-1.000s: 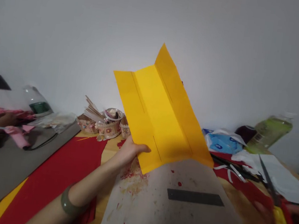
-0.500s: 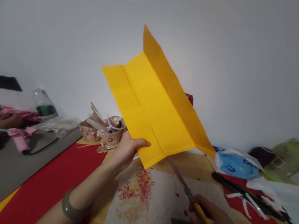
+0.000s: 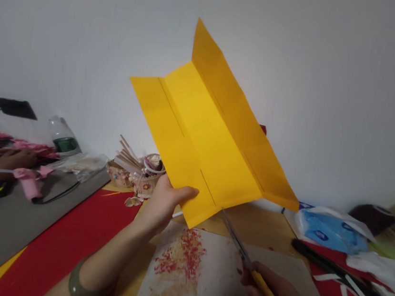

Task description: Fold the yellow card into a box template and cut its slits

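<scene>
My left hand (image 3: 165,204) pinches a large sheet of yellow card (image 3: 198,138) near its lower left corner, thumb on the near face. The card is raised and tilted, folded lengthwise into panels, with short dark lines along the creases. In my right hand (image 3: 273,292) is a pair of scissors (image 3: 238,242) with yellow handles. Their blade tips meet the card's lower edge close to a dark line; I cannot tell whether they are cutting. Beneath lies a stained white sheet (image 3: 217,265) with red and yellow specks.
Decorated pots (image 3: 148,183) with sticks stand behind my left hand. At left, another person's hand (image 3: 15,164) is near a pink glue gun (image 3: 29,182) on a grey mat (image 3: 49,206). Red card (image 3: 84,216), a blue wipes packet (image 3: 334,232) and white paper strips (image 3: 348,294) lie around.
The yellow card sits slightly higher and spreads wider in view. The scissors have stayed near its lower edge, their tips now touching it. The view has shifted slightly.
</scene>
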Motion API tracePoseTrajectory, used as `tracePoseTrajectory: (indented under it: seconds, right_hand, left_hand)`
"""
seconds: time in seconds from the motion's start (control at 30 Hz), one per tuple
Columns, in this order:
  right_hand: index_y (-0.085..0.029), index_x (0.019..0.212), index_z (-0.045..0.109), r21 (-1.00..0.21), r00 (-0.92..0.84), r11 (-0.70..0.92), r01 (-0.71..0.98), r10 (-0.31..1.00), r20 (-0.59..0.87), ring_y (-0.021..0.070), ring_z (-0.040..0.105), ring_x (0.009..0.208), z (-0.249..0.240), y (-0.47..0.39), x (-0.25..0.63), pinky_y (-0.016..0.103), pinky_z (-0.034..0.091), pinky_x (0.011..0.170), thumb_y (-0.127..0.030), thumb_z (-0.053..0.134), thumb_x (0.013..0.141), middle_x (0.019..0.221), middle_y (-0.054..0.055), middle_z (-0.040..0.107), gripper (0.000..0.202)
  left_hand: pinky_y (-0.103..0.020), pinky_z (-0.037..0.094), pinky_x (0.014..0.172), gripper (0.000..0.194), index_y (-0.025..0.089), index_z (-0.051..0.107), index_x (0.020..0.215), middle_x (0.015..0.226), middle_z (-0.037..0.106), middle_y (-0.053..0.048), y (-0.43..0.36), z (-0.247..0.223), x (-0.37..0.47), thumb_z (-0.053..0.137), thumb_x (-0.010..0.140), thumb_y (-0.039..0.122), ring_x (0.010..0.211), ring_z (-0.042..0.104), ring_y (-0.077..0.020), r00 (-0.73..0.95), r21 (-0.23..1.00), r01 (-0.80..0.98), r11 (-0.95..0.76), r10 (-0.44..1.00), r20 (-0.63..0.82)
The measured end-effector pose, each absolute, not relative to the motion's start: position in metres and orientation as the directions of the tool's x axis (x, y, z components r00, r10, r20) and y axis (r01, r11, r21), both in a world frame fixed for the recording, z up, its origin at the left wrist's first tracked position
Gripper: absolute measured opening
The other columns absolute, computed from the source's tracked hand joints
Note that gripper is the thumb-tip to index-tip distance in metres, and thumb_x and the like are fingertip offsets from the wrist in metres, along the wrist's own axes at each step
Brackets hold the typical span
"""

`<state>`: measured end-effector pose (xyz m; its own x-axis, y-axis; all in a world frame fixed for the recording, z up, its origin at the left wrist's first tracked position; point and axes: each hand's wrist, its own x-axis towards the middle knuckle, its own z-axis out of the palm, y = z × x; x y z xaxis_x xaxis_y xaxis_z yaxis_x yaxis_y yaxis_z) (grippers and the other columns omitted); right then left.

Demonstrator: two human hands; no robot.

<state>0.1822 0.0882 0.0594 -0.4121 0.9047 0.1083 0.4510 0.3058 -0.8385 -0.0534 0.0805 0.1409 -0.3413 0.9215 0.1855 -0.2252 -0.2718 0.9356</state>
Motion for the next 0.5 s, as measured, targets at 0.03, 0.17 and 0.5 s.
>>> tracePoseTrajectory:
  seconds: [0.03, 0.17, 0.5]
  right_hand:
    - [-0.023, 0.059, 0.059, -0.835, -0.412, 0.314, 0.452, 0.904, 0.118, 0.012, 0.044, 0.047, 0.062, 0.088, 0.181, 0.024, 0.034, 0.049, -0.046, 0.06, 0.065, 0.049, -0.003, 0.053, 0.024]
    - [-0.024, 0.061, 0.059, -0.851, -0.418, 0.296, 0.434, 0.903, 0.101, 0.0109, 0.042, 0.044, 0.069, 0.085, 0.174, 0.024, 0.034, 0.048, -0.047, 0.058, 0.069, 0.046, -0.004, 0.048, 0.025]
    - [-0.022, 0.068, 0.062, -0.954, -0.566, 0.144, 0.263, 0.824, -0.032, 0.0149, 0.052, 0.053, 0.07, 0.085, 0.176, 0.028, 0.045, 0.054, -0.055, 0.059, 0.071, 0.059, 0.001, 0.058, 0.033]
  left_hand:
    - [-0.028, 0.051, 0.068, 0.03, 0.012, 0.067, 0.087, 0.08, 0.07, -0.007, 0.079, 0.141, -0.051, 0.069, 0.057, 0.013, 0.081, 0.066, -0.0253, -0.338, 0.941, -0.22, -0.258, 0.925, 0.174]
    - [-0.027, 0.051, 0.068, 0.03, 0.014, 0.067, 0.086, 0.08, 0.07, -0.006, 0.073, 0.142, -0.047, 0.068, 0.057, 0.013, 0.082, 0.066, -0.024, -0.321, 0.951, -0.212, -0.224, 0.935, 0.149]
    - [-0.028, 0.051, 0.067, 0.035, 0.015, 0.066, 0.088, 0.089, 0.071, -0.008, 0.071, 0.145, -0.042, 0.067, 0.053, 0.012, 0.078, 0.067, -0.0228, -0.282, 0.94, -0.277, -0.198, 0.952, 0.118]
